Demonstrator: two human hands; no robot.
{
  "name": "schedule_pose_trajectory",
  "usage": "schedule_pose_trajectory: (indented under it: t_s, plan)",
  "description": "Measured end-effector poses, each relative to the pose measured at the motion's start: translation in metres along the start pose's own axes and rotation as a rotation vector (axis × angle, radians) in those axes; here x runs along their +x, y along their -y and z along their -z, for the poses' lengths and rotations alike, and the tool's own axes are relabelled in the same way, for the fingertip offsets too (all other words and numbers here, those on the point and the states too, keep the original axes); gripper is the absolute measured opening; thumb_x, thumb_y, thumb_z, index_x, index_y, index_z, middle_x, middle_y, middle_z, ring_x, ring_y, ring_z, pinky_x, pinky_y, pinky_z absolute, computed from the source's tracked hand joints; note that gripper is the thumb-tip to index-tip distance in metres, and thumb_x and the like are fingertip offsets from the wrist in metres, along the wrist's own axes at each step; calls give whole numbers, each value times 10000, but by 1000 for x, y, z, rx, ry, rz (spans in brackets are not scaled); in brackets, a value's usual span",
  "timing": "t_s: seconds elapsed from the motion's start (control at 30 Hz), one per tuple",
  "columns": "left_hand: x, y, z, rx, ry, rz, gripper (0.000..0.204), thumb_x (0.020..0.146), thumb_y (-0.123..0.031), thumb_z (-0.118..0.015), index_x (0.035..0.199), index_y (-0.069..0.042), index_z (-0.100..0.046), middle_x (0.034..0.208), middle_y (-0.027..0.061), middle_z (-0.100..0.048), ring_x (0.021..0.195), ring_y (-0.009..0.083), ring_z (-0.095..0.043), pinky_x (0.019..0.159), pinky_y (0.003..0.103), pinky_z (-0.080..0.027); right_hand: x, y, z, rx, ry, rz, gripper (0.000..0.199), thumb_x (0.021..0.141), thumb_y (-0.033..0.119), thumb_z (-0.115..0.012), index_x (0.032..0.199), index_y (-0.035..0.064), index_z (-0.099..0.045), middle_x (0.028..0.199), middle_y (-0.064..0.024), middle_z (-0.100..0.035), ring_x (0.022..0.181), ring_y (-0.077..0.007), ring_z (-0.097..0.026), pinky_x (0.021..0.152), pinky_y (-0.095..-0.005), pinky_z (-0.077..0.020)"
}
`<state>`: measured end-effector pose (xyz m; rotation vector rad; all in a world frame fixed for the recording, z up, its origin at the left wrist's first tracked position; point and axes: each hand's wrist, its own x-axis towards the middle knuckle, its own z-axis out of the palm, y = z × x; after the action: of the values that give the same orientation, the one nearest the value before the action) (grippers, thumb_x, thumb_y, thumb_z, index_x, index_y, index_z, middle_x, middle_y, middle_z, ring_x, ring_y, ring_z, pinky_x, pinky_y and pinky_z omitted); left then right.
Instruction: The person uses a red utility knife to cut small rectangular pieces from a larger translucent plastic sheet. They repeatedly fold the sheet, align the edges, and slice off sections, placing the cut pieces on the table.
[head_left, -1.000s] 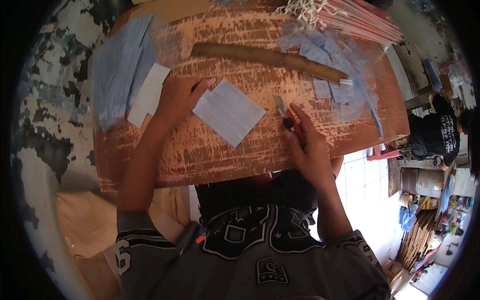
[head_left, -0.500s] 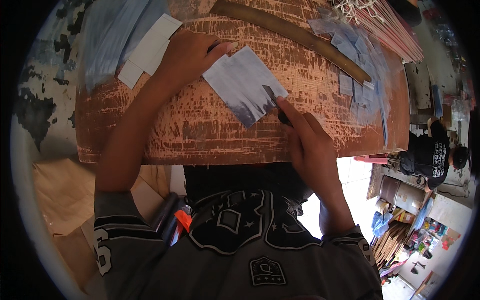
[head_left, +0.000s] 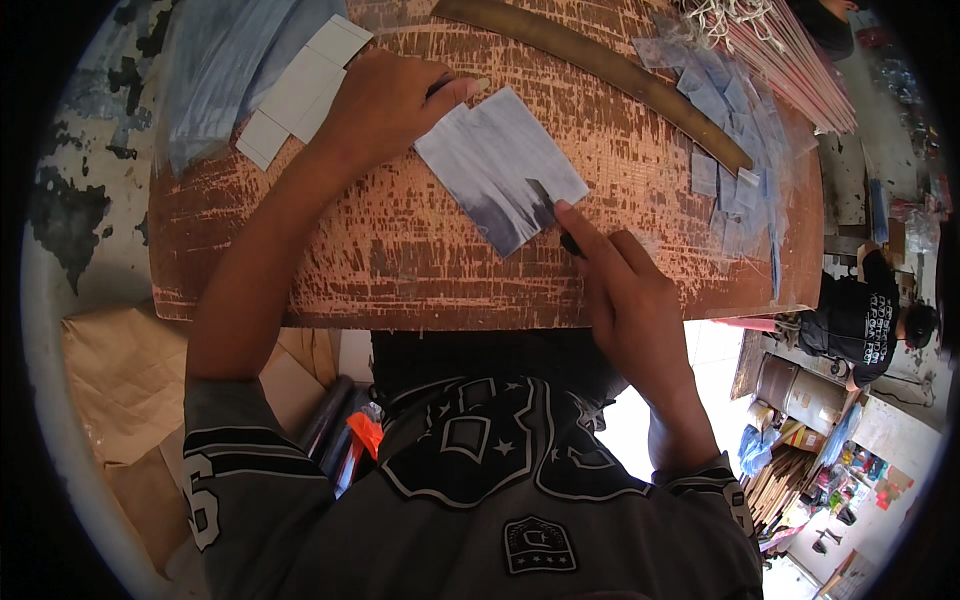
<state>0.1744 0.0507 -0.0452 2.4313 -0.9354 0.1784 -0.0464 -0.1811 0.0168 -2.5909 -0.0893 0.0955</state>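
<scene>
A thin grey-white sheet (head_left: 490,150), darker and glossy at its near end, lies slantwise on the worn wooden tabletop (head_left: 420,260). My left hand (head_left: 390,105) is closed at its upper left edge, with the thumb stretched along the corner. Something dark shows between that thumb and the fingers, too hidden to name. In my right hand (head_left: 635,280) is a cutter knife (head_left: 541,195) with a dark blade. The index finger points along the blade, which lies over the right part of the sheet. The knife's handle is mostly hidden in the palm.
White card pieces (head_left: 290,100) lie beside my left forearm, next to blue-grey plastic sheets (head_left: 235,65). A long brown strip (head_left: 610,75) crosses the far side. Small clear plastic pieces (head_left: 735,120) and pink sticks (head_left: 790,60) sit at the right. Another person (head_left: 865,315) is beyond.
The knife blade has shifted slightly toward me and leftward over the sheet. My left hand keeps its place at the sheet's edge. The whole view has moved a little.
</scene>
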Motion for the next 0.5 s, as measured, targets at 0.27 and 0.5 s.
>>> schedule_pose_trajectory:
  t_s: [0.27, 0.5]
  plan:
    - [1, 0, 1, 36, 37, 10, 538, 1060, -466, -541, 746, -67, -720, 572, 98, -591, 578, 308, -609, 822, 479, -494, 3, -3, 3, -80, 28, 26, 603, 971, -17, -589, 1519, 230, -542, 918, -135, -615, 740, -337, -677, 641, -475, -517]
    - [0, 1, -1, 10, -30, -38, 493, 1043, -468, -568, 816, -81, -772, 588, 93, -607, 597, 310, -625, 803, 478, -502, 5, -2, 7, -146, 37, 46, 620, 959, -8, -608, 1516, 256, -538, 914, -111, -637, 719, -339, -683, 623, -473, -524]
